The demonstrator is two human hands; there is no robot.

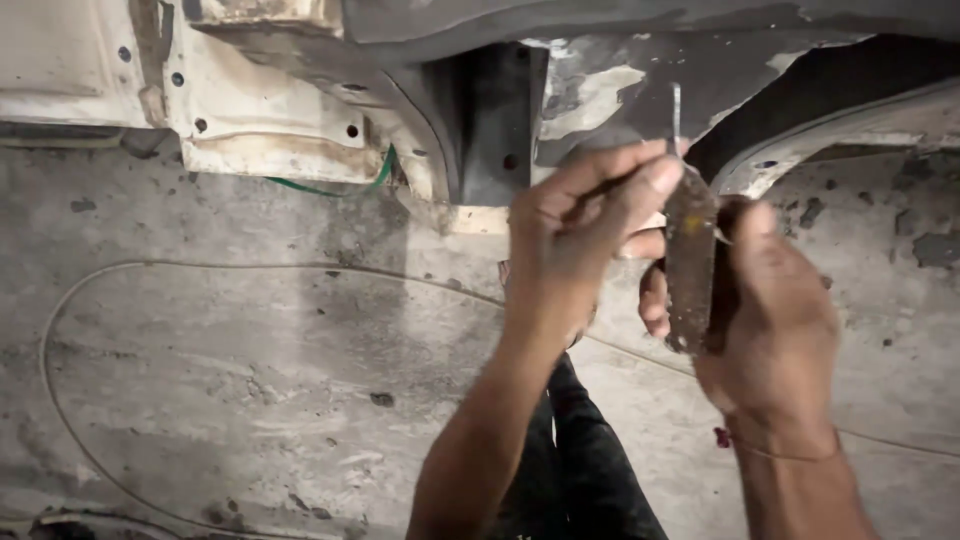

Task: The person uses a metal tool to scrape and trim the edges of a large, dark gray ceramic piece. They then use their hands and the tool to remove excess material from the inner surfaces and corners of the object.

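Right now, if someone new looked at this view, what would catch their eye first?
Both hands meet right of centre: the right hand grips a grimy flat brown tool handle with a thin metal blade pointing up, while the left hand pinches it near the blade. Above them runs battered white and grey vehicle bodywork, with a green wire hanging beneath. A thin pale cable loops across the stained concrete floor.

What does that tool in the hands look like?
Below the worn white car body, two hands meet over the concrete floor. The right hand grips a tool; the left hand pinches its top. It is dark, grimy, with a thin metal tip.
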